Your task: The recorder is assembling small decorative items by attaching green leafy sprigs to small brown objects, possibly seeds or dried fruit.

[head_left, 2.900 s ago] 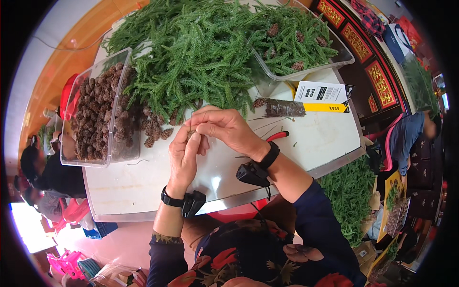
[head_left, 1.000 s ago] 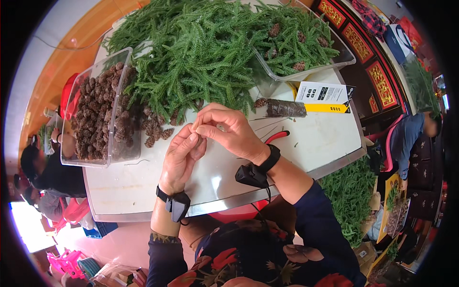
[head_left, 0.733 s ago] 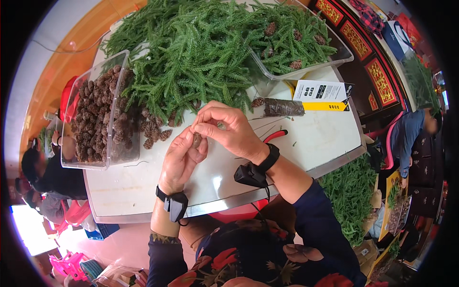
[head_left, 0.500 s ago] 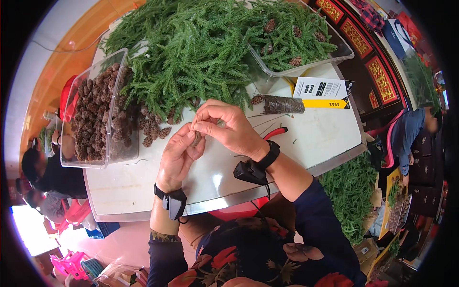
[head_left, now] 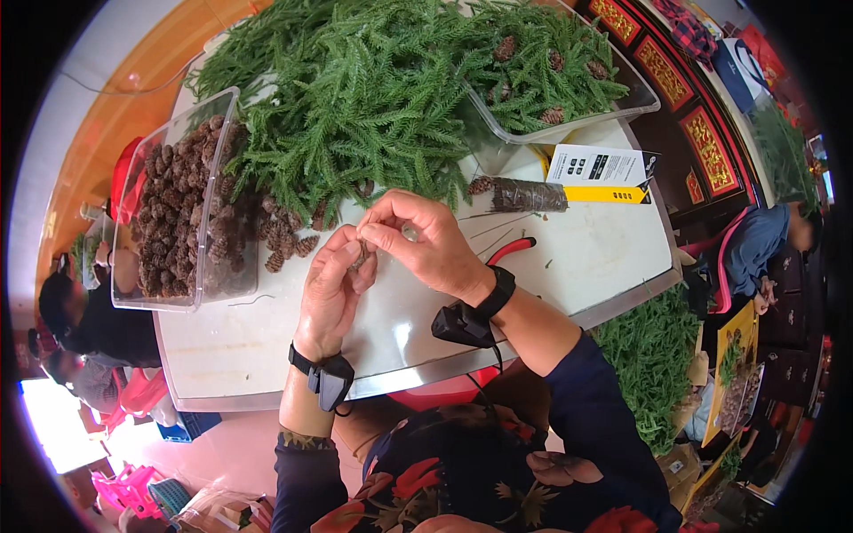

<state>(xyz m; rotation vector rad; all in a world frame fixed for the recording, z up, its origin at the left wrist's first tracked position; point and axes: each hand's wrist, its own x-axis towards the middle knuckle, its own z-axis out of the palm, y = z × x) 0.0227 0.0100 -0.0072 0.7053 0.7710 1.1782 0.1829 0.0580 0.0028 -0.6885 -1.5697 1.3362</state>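
Note:
My left hand point(head_left: 330, 289) holds a small brown pine cone point(head_left: 360, 258) upright between thumb and fingers above the white table point(head_left: 577, 258). My right hand point(head_left: 425, 240) meets it from the right, its fingertips pinched at the cone's top; what they pinch is too small to tell. Both wrists wear black bands with small devices. A heap of green fir sprigs point(head_left: 364, 98) lies just beyond my hands, with loose cones point(head_left: 280, 240) at its near edge.
A clear tub of pine cones point(head_left: 178, 213) stands at the left. A second clear tub point(head_left: 560, 80) with sprigs and cones sits back right. Red-handled pliers point(head_left: 511, 250), a dark roll point(head_left: 524, 195) and a white-and-yellow card point(head_left: 600, 169) lie right of my hands. Other people sit at both sides.
My hands have stayed together at the cone, shifting slightly toward the sprig heap. The left hand has turned a little around the cone.

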